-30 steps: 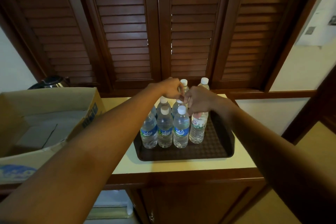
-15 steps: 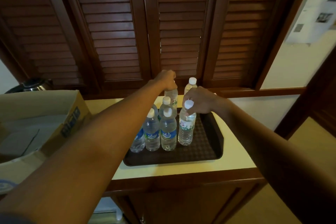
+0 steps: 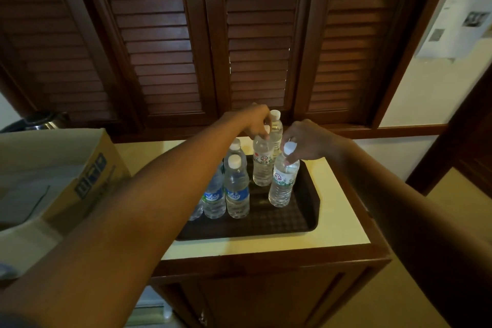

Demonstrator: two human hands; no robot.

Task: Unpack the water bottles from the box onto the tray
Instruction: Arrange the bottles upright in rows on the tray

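OK, watching the head cam, landmark = tray [image 3: 306, 224], dark, sits on the cream counter [image 3: 343, 224]. Box [image 3: 87, 176] is well left of tray, open, interior mostly hidden from me; can't tell if bottles remain inside.

Bottles all upright on tray: blue-label cluster [image 3: 235, 194] at tray's left side, partly behind the left forearm. One bottle [image 3: 276, 125] stands at the tray's back edge, untouched.

Left hand [image 3: 257, 121] over tray's back, fingertips pinched on the cap of the red-label bottle [image 3: 262, 165]. Right hand [image 3: 306, 142] over tray's right half, fingers clamped round the neck/cap of the green-label bottle [image 3: 282, 184].

Risks, my read:
- both held by caps only, so a skewed release could tip either bottle; neighbours close, domino likely.
- left forearm crosses the blue cluster; a low pull-back may clip those caps.

Around: louvred doors [image 3: 170, 34] behind tray, kettle [image 3: 42, 120] far left of it, paper sheet [image 3: 463, 8] on the wall up right. Nothing else blocks the tray's free front area.
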